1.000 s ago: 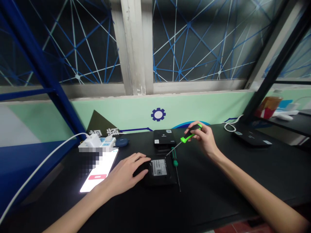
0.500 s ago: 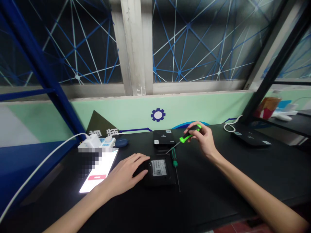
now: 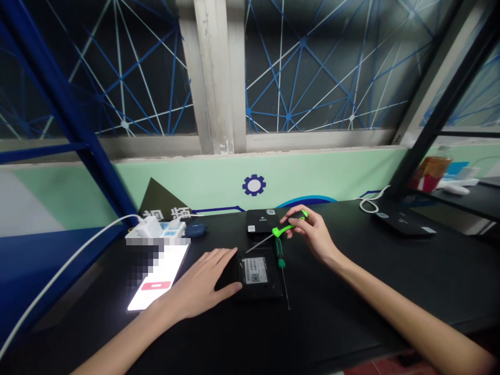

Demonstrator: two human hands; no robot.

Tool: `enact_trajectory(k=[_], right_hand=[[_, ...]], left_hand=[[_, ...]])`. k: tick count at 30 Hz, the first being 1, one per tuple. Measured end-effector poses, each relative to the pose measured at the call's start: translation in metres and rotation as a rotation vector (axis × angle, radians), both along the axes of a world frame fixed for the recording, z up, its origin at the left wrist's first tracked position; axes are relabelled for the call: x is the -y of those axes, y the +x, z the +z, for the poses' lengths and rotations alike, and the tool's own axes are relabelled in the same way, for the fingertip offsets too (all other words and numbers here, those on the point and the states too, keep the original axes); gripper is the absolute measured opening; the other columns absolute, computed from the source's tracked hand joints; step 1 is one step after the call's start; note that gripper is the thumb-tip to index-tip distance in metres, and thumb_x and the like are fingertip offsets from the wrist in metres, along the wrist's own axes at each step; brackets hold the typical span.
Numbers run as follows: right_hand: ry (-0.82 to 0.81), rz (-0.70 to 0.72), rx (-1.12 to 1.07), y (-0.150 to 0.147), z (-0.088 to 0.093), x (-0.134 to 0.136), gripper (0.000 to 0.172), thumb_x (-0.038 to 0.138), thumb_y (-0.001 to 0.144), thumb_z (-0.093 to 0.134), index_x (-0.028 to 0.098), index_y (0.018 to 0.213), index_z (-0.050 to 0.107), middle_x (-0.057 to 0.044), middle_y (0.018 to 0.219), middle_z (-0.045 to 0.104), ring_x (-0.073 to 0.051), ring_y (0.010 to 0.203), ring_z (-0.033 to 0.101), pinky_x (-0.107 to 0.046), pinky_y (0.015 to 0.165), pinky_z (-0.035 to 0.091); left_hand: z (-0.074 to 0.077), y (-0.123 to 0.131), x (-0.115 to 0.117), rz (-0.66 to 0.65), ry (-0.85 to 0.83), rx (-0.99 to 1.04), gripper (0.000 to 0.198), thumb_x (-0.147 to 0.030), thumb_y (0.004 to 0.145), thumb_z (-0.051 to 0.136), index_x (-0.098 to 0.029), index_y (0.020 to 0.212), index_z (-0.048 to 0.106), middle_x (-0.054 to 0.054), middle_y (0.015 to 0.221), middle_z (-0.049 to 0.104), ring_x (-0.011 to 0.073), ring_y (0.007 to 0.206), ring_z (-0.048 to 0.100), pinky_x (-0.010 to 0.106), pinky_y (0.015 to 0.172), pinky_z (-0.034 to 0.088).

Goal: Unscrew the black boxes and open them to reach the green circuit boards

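Note:
A black set-top box [image 3: 273, 284] with a white label lies label up on the black table. My left hand [image 3: 207, 281] rests flat at its left side, fingers out and thumb at the box's edge, holding nothing. My right hand [image 3: 308, 232] grips a bright green and black screwdriver [image 3: 277, 231]. The thin shaft slants down left, its tip at the far left corner of the box; whether it touches cannot be made out. A dark green screwdriver [image 3: 281, 260] lies along the right side of the box, its shaft pointing towards me.
Behind stands another black box [image 3: 260, 221]. A lit phone [image 3: 160, 276], a power strip [image 3: 172, 229] with a white charger [image 3: 148, 227] and a dark blue case [image 3: 195, 229] are on the left. A flat black device [image 3: 404, 223] lies far right.
My right hand has moved left with the bright green screwdriver, bringing its tip from the far right part of the box to the far left corner. My left thumb has shifted slightly onto the box.

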State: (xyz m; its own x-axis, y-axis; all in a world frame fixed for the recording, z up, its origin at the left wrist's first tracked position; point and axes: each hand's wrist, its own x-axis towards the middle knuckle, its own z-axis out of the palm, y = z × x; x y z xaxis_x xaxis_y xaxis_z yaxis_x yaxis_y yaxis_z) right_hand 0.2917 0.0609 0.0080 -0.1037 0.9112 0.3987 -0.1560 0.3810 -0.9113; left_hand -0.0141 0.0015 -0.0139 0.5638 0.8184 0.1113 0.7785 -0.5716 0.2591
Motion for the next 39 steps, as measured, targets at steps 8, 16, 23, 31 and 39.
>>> enact_trajectory(k=[8,16,23,31,39], right_hand=[[-0.052,0.059,-0.021,-0.004,-0.001,0.004,0.015,0.026,0.081,0.069,0.02,0.091,0.061,-0.005,0.09,0.071,-0.015,0.066,0.064,-0.028,0.06,0.052],[-0.064,0.103,-0.036,-0.003,-0.001,0.005,0.012,0.024,0.082,0.067,0.019,0.091,0.061,-0.005,0.089,0.071,-0.014,0.062,0.063,-0.027,0.058,0.05],[-0.074,0.106,-0.052,-0.003,0.002,0.006,0.014,0.025,0.08,0.067,0.019,0.09,0.06,-0.005,0.087,0.071,-0.014,0.061,0.062,-0.027,0.057,0.049],[-0.062,0.083,-0.081,0.003,0.007,0.003,0.01,0.021,0.078,0.065,0.02,0.086,0.06,-0.004,0.084,0.07,-0.014,0.061,0.059,-0.026,0.055,0.047],[-0.073,0.046,-0.058,0.01,0.008,-0.001,0.009,0.021,0.076,0.064,0.019,0.084,0.061,-0.004,0.081,0.07,-0.013,0.057,0.057,-0.026,0.052,0.046]], left_hand=[[0.001,0.001,0.001,-0.005,-0.002,0.001,0.077,-0.068,0.092,0.046,-0.033,0.155,0.02,0.007,0.154,0.038,0.0337,0.137,0.04,0.05,0.105,0.041],[0.001,0.001,0.0,0.002,-0.014,-0.01,0.076,-0.069,0.091,0.046,-0.031,0.154,0.025,0.007,0.153,0.039,0.0327,0.137,0.041,0.05,0.108,0.038],[0.003,0.001,0.0,0.028,-0.057,-0.02,0.078,-0.07,0.09,0.047,-0.03,0.153,0.026,0.007,0.155,0.037,0.034,0.14,0.037,0.053,0.111,0.034],[0.007,0.003,0.003,-0.021,-0.053,0.0,0.072,-0.066,0.093,0.045,-0.035,0.154,0.022,0.005,0.156,0.036,0.0323,0.138,0.04,0.05,0.107,0.04],[0.005,-0.003,-0.001,-0.012,-0.023,0.001,0.072,-0.067,0.092,0.047,-0.036,0.153,0.026,0.005,0.154,0.039,0.0324,0.135,0.044,0.046,0.102,0.044]])
